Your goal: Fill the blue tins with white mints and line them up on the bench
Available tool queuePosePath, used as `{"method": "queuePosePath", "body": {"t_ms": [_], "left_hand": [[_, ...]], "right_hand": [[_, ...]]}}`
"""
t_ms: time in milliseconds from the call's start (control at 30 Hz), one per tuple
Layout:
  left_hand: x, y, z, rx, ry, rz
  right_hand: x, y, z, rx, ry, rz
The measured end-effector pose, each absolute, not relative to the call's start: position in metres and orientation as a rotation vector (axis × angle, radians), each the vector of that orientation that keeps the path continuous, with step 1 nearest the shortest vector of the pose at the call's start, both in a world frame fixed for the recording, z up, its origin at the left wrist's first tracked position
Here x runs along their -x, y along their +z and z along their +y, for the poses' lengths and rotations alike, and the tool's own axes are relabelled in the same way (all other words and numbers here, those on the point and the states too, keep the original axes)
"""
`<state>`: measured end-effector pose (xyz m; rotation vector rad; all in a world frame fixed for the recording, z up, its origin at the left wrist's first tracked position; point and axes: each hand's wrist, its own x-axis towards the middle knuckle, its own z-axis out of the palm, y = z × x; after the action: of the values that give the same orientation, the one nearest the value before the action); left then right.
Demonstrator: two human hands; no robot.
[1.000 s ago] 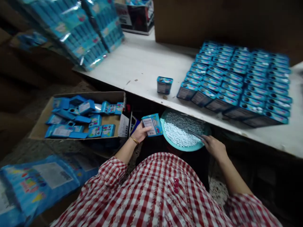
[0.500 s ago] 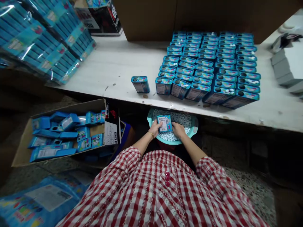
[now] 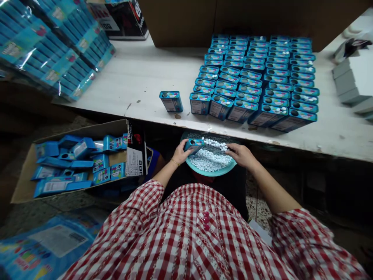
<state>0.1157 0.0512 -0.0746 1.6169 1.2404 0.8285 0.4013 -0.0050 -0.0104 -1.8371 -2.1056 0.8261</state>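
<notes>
My left hand [image 3: 181, 152] is closed around a small blue tin [image 3: 194, 145], held over the left rim of a turquoise basin [image 3: 225, 170]. The tin's top, with a round dark opening, faces up. White pellets [image 3: 208, 160] fill the basin. At its right side my right hand [image 3: 241, 154] pinches the end of a narrow scoop [image 3: 215, 144] heaped with white pellets, which reaches left towards the tin. The scoop's own shape is mostly hidden under the pellets.
On the white table [image 3: 131, 77] stand rows of blue tins [image 3: 247, 83] and one separate tin [image 3: 171, 102]. An open carton [image 3: 25, 182] of jumbled tins lies at left. Wrapped packs [image 3: 55, 50] sit at the table's left, white boxes [image 3: 354, 77] at right.
Both hands were together at the tin, which showed its printed face. The left hand has tipped it opening-up and moved slightly left; the right hand has moved right and now holds the pellet-laden scoop.
</notes>
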Motion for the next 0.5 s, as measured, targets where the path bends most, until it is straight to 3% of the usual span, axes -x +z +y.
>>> {"method": "queuePosePath", "body": {"t_ms": [267, 500], "left_hand": [[-0.141, -0.071, 0.054, -1.831, 0.735, 1.156], [-0.144, -0.077, 0.057, -1.91, 0.731, 1.106]], "right_hand": [[-0.367, 0.065, 0.015, 2.01, 0.552, -2.52], [-0.337, 0.094, 0.023, 2.045, 0.332, -2.794]]}}
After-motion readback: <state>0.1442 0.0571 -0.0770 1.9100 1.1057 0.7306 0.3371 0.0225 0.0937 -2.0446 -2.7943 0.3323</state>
